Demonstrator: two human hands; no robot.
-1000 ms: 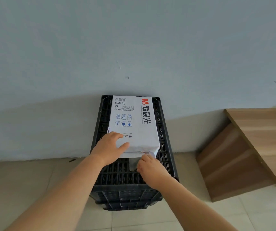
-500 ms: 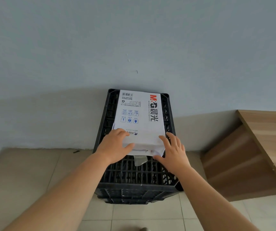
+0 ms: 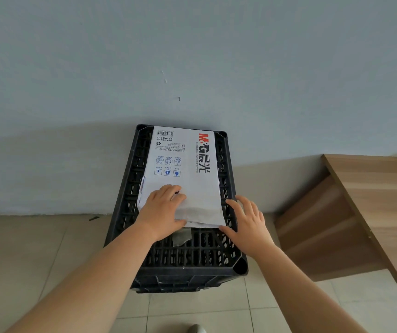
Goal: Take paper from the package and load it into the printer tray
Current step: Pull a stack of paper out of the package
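Note:
A white paper package point(image 3: 188, 169) with red and black print lies flat on top of a black plastic crate point(image 3: 192, 255). Its near end is torn open, and a loose flap point(image 3: 180, 237) hangs onto the crate. My left hand point(image 3: 161, 212) presses palm-down on the package's near left corner, thumb at the open edge. My right hand point(image 3: 248, 222) has its fingers spread beside the package's near right corner, thumb touching the edge. No printer is in view.
The crate stands against a pale blue wall point(image 3: 192, 56) on a tiled floor point(image 3: 24, 248). A wooden desk point(image 3: 372, 193) with a slanted side panel stands to the right. A shoe tip point(image 3: 196, 329) shows at the bottom edge.
My right hand has left the torn flap in the middle and moved out to the package's right corner with its fingers spread. My left hand stays pressed on the package.

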